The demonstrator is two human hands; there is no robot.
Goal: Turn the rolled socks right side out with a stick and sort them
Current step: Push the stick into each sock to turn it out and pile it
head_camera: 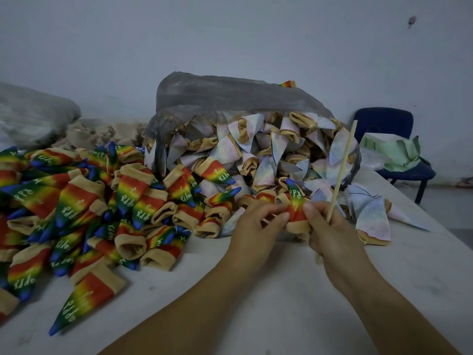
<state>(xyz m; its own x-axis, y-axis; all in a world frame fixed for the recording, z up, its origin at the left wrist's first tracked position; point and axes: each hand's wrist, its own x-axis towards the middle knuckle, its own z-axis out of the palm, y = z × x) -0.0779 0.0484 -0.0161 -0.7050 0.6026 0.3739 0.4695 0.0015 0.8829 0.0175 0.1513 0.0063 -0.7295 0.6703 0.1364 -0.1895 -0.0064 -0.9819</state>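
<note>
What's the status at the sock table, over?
Left hand pinches rainbow sock. Right hand grips stick, thumb on same sock. Sock's print faces out, tip up. Nothing blocking; turned pile left, pale socks behind.

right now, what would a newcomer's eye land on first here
First, the bright heap of rainbow socks on the left. Behind centre, pale rolled socks spill from a grey bag. In front, the left grip and right grip pinch one rainbow sock, the right also holding a stick.
</note>
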